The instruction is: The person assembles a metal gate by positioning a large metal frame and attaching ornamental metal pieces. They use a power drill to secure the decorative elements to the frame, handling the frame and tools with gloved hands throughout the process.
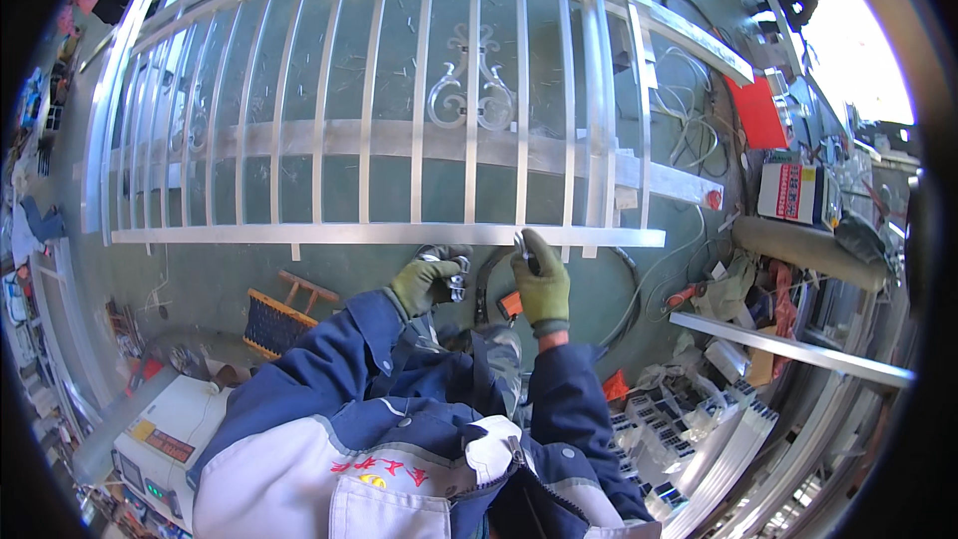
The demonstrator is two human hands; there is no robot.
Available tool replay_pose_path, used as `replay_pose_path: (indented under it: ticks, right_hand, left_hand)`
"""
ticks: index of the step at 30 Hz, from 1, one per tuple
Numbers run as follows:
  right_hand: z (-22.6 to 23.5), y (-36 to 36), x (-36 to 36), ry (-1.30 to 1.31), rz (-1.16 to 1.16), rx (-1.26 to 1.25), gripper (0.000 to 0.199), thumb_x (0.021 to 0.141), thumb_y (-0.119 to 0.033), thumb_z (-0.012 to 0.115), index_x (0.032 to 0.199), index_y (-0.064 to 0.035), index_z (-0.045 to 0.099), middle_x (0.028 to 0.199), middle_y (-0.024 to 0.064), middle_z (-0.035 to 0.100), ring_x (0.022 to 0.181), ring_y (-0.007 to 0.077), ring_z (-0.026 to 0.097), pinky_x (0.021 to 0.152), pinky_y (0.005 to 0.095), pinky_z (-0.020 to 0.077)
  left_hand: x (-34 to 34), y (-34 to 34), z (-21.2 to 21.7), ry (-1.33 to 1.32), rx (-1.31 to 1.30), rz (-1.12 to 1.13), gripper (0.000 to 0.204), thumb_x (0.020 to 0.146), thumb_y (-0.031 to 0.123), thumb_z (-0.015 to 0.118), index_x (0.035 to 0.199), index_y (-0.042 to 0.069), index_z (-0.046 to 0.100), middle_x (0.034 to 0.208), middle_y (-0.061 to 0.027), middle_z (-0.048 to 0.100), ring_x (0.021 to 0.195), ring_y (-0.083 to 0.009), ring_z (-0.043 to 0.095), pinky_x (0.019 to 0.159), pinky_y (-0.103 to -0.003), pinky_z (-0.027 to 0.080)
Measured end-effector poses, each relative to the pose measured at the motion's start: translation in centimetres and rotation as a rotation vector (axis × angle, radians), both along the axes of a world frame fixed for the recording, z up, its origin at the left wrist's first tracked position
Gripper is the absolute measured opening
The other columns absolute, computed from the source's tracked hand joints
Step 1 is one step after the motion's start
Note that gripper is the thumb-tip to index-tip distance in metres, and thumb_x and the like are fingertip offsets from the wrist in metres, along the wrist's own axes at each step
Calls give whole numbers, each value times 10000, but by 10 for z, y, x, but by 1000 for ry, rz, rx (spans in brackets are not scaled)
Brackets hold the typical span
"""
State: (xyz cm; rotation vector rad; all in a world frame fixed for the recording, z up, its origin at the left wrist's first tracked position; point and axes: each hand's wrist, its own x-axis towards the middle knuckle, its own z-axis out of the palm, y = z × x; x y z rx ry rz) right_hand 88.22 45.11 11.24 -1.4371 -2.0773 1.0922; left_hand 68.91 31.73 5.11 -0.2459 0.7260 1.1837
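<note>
Green-gloved right hand [542, 279] touches the metal gate's [399, 233] bottom rail

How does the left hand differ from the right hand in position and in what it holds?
The left hand sits lower, below the metal railing, holding a small shiny metal part. The right hand reaches higher, its fingers touching the railing's bottom bar and gripping something small. Both wear green work gloves.

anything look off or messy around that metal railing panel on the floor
The silver metal railing panel lies flat and looks intact. Clutter sits to its right: loose white cables sprawl on the green floor and crumpled wrappings lie nearby. Both green-gloved hands, left hand and right hand, work at its lower rail.
</note>
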Motion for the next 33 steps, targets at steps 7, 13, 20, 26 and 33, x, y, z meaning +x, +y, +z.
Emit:
replay_pose_path:
  ticks: [7,13,20,26,33]
  right_hand:
    - [-59,124,-95,-218,311,23,485,879,-234,739,1350,-223,625,1162,153,691,1053,408,663,889,519,534]
    - [-152,214,-162,-340,594,114,350,891,-198,719,1240,-204,691,1155,128,710,1048,380,677,875,498,541]
    - [-215,250,-209,-281,796,280,381,900,-110,629,1254,-231,701,1089,91,706,1036,346,670,888,483,534]
    - [-210,259,-216,-348,886,203,434,901,-131,671,1322,-236,678,1207,77,667,1102,353,633,944,478,519]
    - [-213,267,-212,-363,913,217,509,883,-179,705,1381,-261,637,1282,67,635,1122,365,620,959,486,517]
  left_hand:
    - [-55,-29,-8,30,-92,257,438,966,37,639,1398,65,570,1048,-28,662,929,-228,720,839,-407,617]
    - [-63,-32,-8,83,-206,422,483,940,53,679,1406,43,550,1074,-75,673,965,-241,712,831,-404,616]
    - [-46,12,-6,66,-364,536,565,925,59,677,1465,45,509,1082,-90,664,966,-236,695,865,-397,600]
    - [-29,52,-10,18,-387,520,556,941,140,738,1444,39,522,1104,-101,660,956,-213,692,823,-368,593]
    - [-28,52,-25,92,-393,525,535,963,136,714,1447,35,511,1114,-90,665,970,-213,701,839,-380,617]
